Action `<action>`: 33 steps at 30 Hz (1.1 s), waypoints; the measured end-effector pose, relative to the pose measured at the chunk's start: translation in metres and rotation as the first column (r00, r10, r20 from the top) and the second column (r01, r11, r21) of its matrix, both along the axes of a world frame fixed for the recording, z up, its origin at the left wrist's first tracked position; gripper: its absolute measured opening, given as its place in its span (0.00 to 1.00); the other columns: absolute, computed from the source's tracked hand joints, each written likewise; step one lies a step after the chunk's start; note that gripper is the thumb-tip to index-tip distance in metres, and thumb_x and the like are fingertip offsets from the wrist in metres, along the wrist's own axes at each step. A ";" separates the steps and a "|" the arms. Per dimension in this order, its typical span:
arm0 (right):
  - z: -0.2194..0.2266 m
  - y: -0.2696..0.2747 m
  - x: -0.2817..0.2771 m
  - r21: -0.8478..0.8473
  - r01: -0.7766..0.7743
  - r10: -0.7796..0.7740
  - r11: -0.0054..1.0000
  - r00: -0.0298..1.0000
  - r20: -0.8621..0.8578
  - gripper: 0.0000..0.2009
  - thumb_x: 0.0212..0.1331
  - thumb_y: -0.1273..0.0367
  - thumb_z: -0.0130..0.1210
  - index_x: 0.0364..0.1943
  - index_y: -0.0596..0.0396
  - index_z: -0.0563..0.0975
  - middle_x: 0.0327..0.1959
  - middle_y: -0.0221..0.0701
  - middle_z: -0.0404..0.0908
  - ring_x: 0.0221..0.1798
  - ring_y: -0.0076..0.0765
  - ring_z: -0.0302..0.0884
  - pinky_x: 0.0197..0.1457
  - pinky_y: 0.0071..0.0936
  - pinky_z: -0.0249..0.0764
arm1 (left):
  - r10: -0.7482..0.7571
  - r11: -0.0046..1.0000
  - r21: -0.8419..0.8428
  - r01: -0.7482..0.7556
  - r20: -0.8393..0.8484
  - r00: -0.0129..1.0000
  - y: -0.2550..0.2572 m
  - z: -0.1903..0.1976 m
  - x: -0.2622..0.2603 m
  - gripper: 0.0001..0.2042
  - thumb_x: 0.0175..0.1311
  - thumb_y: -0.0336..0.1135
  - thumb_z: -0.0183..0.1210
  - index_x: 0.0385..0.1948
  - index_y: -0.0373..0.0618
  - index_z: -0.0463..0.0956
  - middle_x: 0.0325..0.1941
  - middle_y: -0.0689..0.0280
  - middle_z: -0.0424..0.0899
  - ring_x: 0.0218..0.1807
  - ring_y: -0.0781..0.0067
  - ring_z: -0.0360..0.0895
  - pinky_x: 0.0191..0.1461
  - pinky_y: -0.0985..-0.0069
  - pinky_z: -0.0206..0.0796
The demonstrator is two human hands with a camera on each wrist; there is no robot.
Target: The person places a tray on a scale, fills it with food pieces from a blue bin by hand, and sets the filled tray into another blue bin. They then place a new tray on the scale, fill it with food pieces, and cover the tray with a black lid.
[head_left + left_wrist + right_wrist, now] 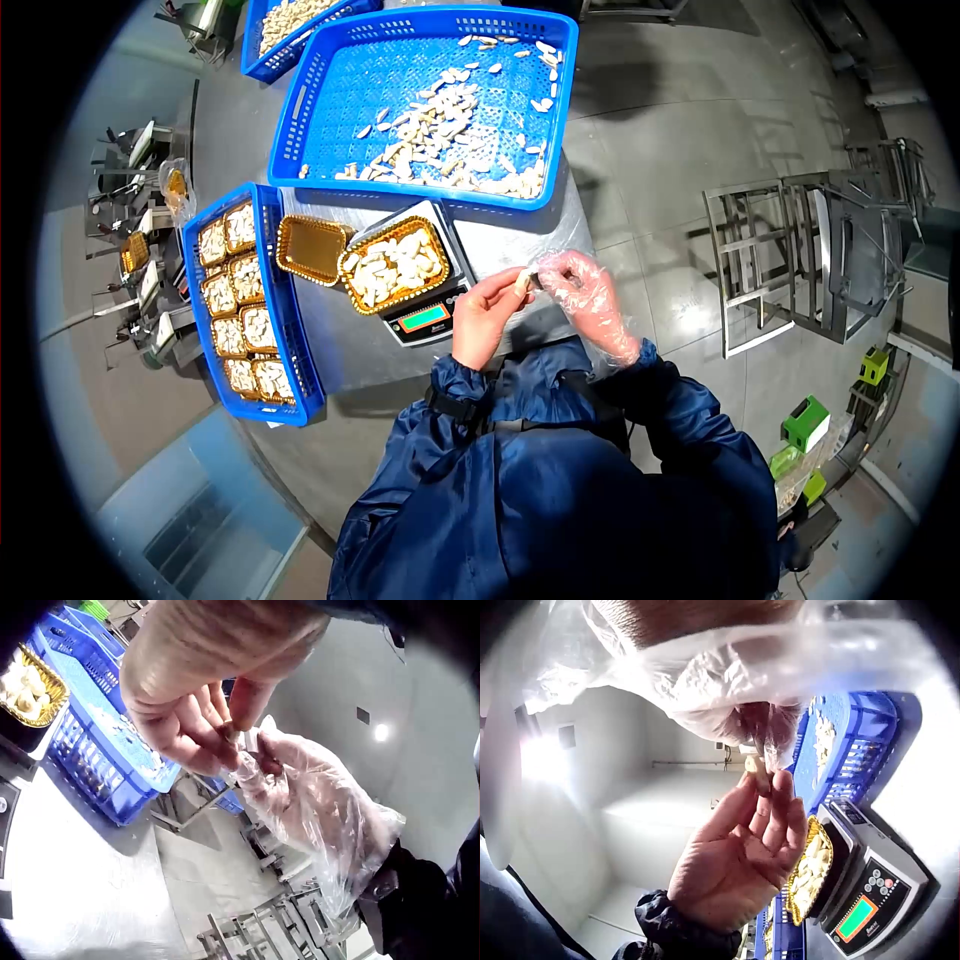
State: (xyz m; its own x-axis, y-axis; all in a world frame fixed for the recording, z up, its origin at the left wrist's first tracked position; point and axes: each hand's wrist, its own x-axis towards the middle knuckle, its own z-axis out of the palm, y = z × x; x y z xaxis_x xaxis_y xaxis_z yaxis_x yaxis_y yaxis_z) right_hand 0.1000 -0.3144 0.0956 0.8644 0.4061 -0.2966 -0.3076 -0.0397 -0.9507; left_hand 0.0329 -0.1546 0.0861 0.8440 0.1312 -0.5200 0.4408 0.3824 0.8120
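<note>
My bare left hand (489, 315) pinches a pale oblong food piece (756, 769) between thumb and fingertips, in front of my body. Facing it, my right hand (583, 300) wears a loose clear plastic glove. Its thumb and index finger pinch a small flat grey thing (253, 740) right at the pale piece; I cannot tell what it is. To the left of both hands, a golden tray (443, 262) heaped with similar pale pieces rests on a digital scale (901, 900) with a lit green display.
Behind the scale is a large blue crate (335, 100) with loose pale pieces. Another golden tray (312, 250) stands beside the scale. At left, a blue crate (312, 365) holds several filled trays. Metal frames (780, 260) stand on the floor at right.
</note>
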 end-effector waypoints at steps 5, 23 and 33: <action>-0.003 -0.003 0.002 0.046 -0.014 0.013 0.999 1.000 0.014 0.04 0.64 0.76 0.55 0.39 0.63 0.77 0.38 0.28 0.80 0.41 0.18 0.74 0.45 0.20 0.72 | 0.020 0.999 0.030 -0.020 0.023 1.000 -0.005 0.001 -0.001 0.15 0.68 0.29 0.58 0.53 0.35 0.76 0.46 0.61 0.85 0.46 0.74 0.82 0.52 0.77 0.74; 0.001 -0.009 0.007 0.032 -0.044 0.045 0.998 0.998 -0.033 0.04 0.64 0.74 0.55 0.39 0.62 0.77 0.36 0.26 0.79 0.39 0.18 0.73 0.44 0.19 0.71 | 0.014 0.994 0.110 -0.022 0.075 0.997 -0.011 0.006 -0.003 0.14 0.67 0.27 0.59 0.52 0.35 0.77 0.46 0.61 0.85 0.45 0.74 0.82 0.52 0.78 0.74; -0.011 -0.004 0.008 0.167 0.028 0.002 0.985 0.984 -0.176 0.04 0.64 0.74 0.56 0.39 0.61 0.77 0.38 0.27 0.79 0.41 0.18 0.73 0.45 0.20 0.71 | 0.042 0.989 0.137 -0.056 0.108 0.993 -0.011 0.007 -0.002 0.13 0.66 0.26 0.59 0.51 0.35 0.78 0.46 0.62 0.84 0.45 0.76 0.81 0.52 0.79 0.73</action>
